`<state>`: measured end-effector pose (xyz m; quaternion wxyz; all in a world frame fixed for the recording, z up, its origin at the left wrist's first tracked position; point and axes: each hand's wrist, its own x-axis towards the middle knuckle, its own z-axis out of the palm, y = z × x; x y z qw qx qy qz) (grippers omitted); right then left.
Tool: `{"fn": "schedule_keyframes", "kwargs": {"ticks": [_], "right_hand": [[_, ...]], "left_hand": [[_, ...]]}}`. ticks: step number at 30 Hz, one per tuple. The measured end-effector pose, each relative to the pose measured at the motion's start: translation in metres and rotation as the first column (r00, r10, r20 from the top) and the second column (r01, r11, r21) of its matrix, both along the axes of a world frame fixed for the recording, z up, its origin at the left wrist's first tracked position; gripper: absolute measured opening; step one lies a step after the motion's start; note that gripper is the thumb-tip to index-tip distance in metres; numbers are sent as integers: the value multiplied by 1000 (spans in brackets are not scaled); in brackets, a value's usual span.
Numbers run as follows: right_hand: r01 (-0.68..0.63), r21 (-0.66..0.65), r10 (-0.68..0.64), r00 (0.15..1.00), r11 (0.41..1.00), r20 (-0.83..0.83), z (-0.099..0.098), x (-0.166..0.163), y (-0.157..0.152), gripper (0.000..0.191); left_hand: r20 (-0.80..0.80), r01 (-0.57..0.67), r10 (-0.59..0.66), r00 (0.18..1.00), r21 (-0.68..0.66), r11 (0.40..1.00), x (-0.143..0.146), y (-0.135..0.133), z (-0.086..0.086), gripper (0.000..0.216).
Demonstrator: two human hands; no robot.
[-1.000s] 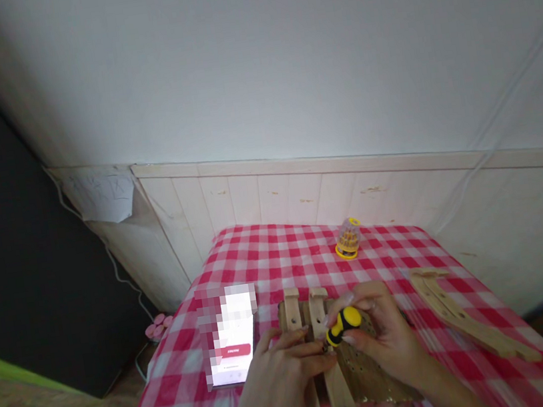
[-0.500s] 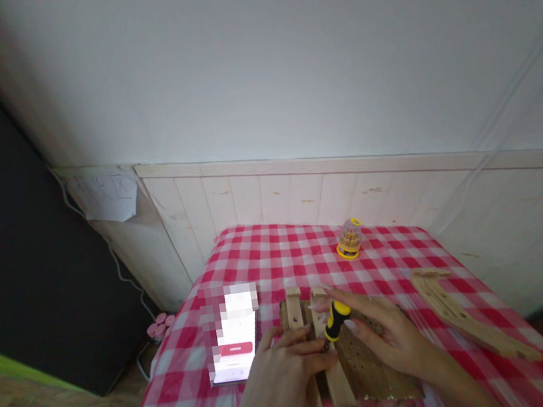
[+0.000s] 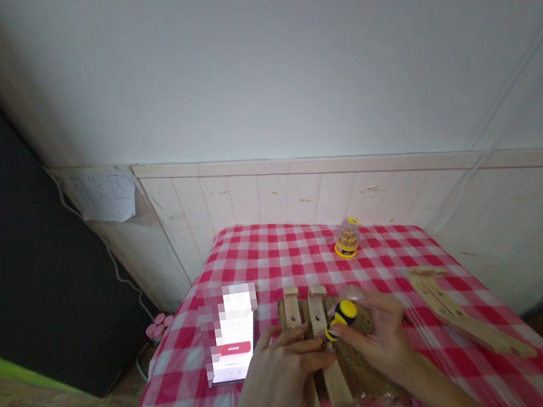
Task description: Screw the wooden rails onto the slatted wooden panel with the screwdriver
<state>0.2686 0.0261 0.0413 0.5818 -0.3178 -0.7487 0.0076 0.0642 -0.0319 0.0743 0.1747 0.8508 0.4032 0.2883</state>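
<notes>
Our right hand (image 3: 379, 340) grips a yellow-and-black screwdriver (image 3: 342, 319) between closed fingers (image 3: 366, 342) at lower centre, while our left hand (image 3: 281, 381) lies open on wooden slats (image 3: 336, 386). The phone's (image 3: 236, 363) writing is too blurred to read.

Gingham tablecloth (image 3: 269, 258) with phone (image 3: 236, 363), wooden slats (image 3: 470, 320)

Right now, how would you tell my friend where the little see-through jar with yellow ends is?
Find the red-and-white checked tablecloth against the white wooden panelling. Near its far edge, close to the panelling, stands a small clear case with a yellow cap and base. It stands alone, away from the yellow-and-black screwdriver in the right hand.
</notes>
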Motion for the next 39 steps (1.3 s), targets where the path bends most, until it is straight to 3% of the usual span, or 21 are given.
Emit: {"fn": "schedule_keyframes", "kwargs": {"ticks": [4,8,10,19,25,32,36,39], "right_hand": [[-189,-42,192,979,981,67,17,2,-2,24],[-397,-150,418,896,905,150,39,4,-5,33],[-425,-202,461,867,882,187,43,5,-5,38],[-255,-182,278,954,950,114,21,6,-1,28],[-116,-135,133,984,984,121,11,4,-1,33],[-277,-141,300,936,951,186,33,4,-3,36],[-316,-266,383,886,911,260,43,11,-5,49],[-319,-319,398,889,892,225,42,14,-3,41]], "left_hand": [[2,-1,1,1000,8,1000,1,0,5,39],[-25,5,-6,1000,-27,1000,1,1,7,34],[-23,10,-10,1000,-26,1000,1,1,6,38],[-4,6,-6,1000,-1,1000,-2,1,-1,39],[19,2,-2,1000,-16,1000,-2,1,-6,40],[1,7,-7,1000,-54,998,2,0,7,34],[25,4,-3,1000,-24,1000,-1,0,0,41],[31,-7,6,999,7,1000,-3,0,-8,47]]}}
